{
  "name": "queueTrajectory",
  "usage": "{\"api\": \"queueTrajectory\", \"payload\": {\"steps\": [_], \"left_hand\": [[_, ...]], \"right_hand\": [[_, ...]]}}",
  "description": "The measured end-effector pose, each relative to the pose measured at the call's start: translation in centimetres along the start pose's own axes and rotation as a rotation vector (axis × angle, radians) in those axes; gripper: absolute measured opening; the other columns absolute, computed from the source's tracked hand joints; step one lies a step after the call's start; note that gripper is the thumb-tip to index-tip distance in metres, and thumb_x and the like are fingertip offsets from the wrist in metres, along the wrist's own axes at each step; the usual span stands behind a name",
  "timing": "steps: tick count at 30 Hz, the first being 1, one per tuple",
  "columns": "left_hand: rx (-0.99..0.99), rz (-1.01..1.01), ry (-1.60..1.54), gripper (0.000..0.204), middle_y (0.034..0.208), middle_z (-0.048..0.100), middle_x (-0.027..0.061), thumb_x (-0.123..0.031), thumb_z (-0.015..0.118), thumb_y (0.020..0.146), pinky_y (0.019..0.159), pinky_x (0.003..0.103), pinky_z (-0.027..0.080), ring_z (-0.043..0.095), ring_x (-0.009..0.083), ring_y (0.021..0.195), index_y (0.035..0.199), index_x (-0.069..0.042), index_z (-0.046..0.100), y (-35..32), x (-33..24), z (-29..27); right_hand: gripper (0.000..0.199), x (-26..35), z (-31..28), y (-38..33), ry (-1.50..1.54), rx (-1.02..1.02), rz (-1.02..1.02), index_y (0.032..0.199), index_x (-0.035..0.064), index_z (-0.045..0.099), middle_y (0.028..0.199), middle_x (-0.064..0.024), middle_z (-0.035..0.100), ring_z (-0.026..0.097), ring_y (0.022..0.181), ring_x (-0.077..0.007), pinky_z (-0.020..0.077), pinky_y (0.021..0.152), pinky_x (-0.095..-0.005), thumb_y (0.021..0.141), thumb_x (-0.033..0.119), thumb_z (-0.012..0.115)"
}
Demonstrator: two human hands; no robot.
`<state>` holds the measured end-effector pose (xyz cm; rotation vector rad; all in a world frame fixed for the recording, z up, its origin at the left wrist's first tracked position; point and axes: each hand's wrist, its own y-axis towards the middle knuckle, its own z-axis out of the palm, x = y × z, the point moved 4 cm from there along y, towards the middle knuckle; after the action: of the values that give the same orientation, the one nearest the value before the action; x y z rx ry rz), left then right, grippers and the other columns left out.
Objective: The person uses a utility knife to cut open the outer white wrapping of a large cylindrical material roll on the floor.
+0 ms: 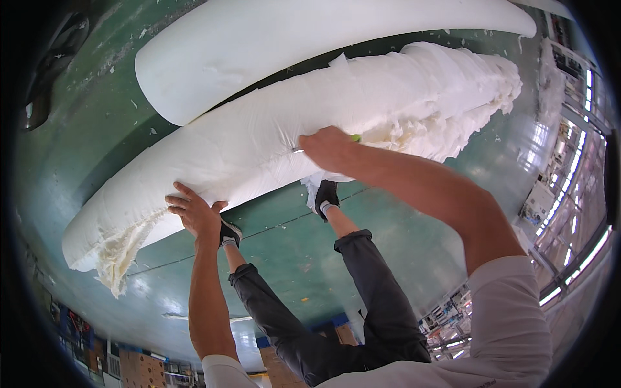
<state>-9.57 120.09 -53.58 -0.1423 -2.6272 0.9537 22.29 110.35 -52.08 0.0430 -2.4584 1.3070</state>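
A long white roll of thin, soft sheet material [239, 139] lies across the floor in front of me. Fingers spread, my left hand [194, 212] presses on the near side of the roll, left of its middle. My right hand [328, 149] is closed round a cutter knife [356, 138]; its green end shows behind the fist, and its thin metal blade touches the roll's surface. Right of that hand, the outer layers are torn open into ragged, fluffy edges [420, 132]. A loose cream-white flap [123, 252] hangs at the left end.
Behind lies a second, smoother white roll [310, 39], close alongside. The green floor [278, 258] has small white scraps on it. My feet stand by the near side of the roll; a white scrap [314, 184] lies at my right shoe [326, 196]. A dark object [52, 61] is at far left.
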Motion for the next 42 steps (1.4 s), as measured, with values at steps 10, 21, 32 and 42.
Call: {"api": "queueTrajectory", "payload": {"steps": [10, 21, 32, 42], "left_hand": [[0.001, -0.011, 0.009, 0.142, 0.152, 0.007, 0.0466, -0.045, 0.092, 0.061, 0.100, 0.047, 0.052, 0.025, 0.0598, 0.140, 0.157, -0.002, -0.004, -0.3, 0.3, -0.1], [-0.030, 0.056, 0.099, 0.144, 0.147, 0.016, 0.0502, -0.056, 0.089, 0.059, 0.097, 0.045, 0.055, 0.032, 0.0627, 0.134, 0.155, 0.006, 0.001, -0.2, -0.8, -0.1], [-0.001, 0.038, 0.164, 0.144, 0.146, 0.014, 0.0525, -0.056, 0.088, 0.060, 0.095, 0.044, 0.056, 0.035, 0.0642, 0.132, 0.154, 0.008, -0.001, 0.3, 0.1, 0.0], [0.021, 0.025, 0.087, 0.143, 0.146, 0.016, 0.0512, -0.047, 0.093, 0.060, 0.097, 0.048, 0.054, 0.033, 0.0642, 0.133, 0.155, 0.005, -0.002, 0.3, -0.6, -0.2]], "right_hand": [[0.019, -18.0, 2.3, -9.1, -0.114, 0.024, 0.090, 0.101, 0.0033, 0.059, 0.089, -0.0168, 0.072, 0.070, 0.084, -0.0353, 0.0552, 0.075, -0.0469, 0.084, 0.010, 0.060], [0.032, -24.9, 8.3, -23.2, 0.519, -0.592, 0.466, 0.103, 0.0004, 0.064, 0.092, -0.0149, 0.071, 0.070, 0.084, -0.0278, 0.0544, 0.076, -0.0390, 0.084, 0.023, 0.077], [0.043, -12.7, 10.8, -8.4, 1.162, -0.902, 1.012, 0.105, -0.0040, 0.062, 0.087, -0.0180, 0.070, 0.067, 0.079, -0.0353, 0.0519, 0.073, -0.0435, 0.077, 0.025, 0.079], [0.039, -9.1, 15.0, -12.2, 0.666, -0.482, 0.392, 0.117, 0.0045, 0.066, 0.098, -0.0204, 0.069, 0.067, 0.095, -0.0357, 0.0530, 0.082, -0.0404, 0.083, 0.020, 0.077]]}}
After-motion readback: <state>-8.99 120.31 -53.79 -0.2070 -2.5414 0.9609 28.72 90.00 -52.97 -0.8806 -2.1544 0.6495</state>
